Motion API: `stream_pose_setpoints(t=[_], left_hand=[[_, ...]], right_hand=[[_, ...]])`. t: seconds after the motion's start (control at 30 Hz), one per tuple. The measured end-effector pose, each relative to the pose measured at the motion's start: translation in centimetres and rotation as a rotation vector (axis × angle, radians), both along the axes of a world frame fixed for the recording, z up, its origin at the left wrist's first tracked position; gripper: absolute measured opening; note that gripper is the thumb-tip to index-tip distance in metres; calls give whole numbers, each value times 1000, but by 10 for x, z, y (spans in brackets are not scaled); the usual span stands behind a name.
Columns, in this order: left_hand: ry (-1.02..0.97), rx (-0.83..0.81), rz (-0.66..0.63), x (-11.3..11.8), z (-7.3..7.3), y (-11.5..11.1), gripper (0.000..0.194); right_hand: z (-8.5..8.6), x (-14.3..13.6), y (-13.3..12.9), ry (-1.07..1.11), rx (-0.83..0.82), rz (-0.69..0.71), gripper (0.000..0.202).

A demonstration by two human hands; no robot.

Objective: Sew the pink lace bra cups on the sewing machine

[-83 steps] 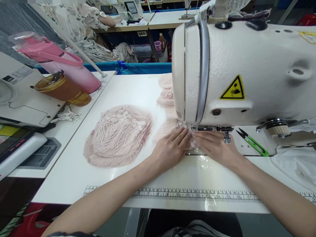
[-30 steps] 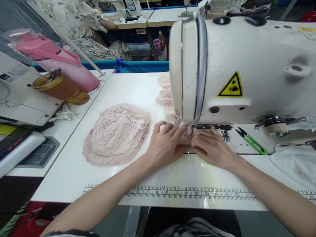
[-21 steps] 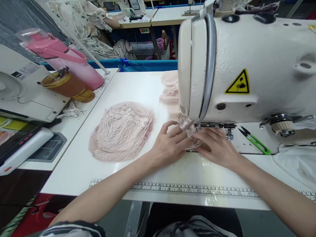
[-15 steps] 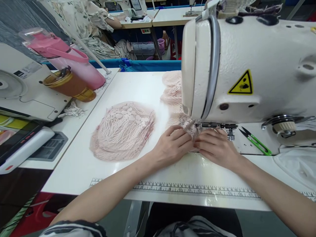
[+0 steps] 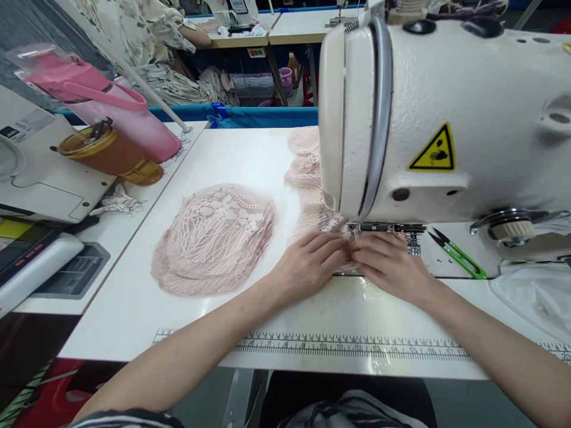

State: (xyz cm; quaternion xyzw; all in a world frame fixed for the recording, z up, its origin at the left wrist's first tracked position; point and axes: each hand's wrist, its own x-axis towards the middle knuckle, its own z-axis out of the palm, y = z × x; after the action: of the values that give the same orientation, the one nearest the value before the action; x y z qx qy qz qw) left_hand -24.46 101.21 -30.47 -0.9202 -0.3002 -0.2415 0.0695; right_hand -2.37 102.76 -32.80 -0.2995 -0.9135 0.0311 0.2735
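Pink lace fabric runs from behind the white sewing machine down to the needle area. On its near end lies my left hand, fingers closed together on the lace. My right hand is beside it, nearly touching, under the machine head, with its fingers bent together on the same fabric. The fingertips of both hands are partly hidden by the machine and the cloth. A stack of pink lace pieces rests on the white table to the left.
Green thread snips lie right of the needle area, near white cloth. At the left stand a pink bottle and an amber cup. A printed ruler follows the front edge. Behind, a person's arm rests by another table.
The view has shifted slightly, so most things appear a little further left. My left hand lies a bit flatter on the lace; both hands stay at the needle area.
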Motion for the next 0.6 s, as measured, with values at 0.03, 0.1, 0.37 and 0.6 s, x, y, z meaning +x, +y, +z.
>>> stream_pose_setpoints(t=[0.03, 0.1, 0.37, 0.6], left_hand=[[4, 6, 0, 0, 0, 0, 17], [15, -2, -4, 0, 0, 0, 19], [89, -106, 58, -3, -8, 2, 37], [190, -103, 50, -5, -7, 4, 41]], right_hand=[[1, 0, 0, -4, 5, 12, 21], [3, 0, 0, -3, 12, 16, 21], [5, -5, -1, 29, 26, 26, 18], [7, -9, -2, 51, 49, 30, 21]])
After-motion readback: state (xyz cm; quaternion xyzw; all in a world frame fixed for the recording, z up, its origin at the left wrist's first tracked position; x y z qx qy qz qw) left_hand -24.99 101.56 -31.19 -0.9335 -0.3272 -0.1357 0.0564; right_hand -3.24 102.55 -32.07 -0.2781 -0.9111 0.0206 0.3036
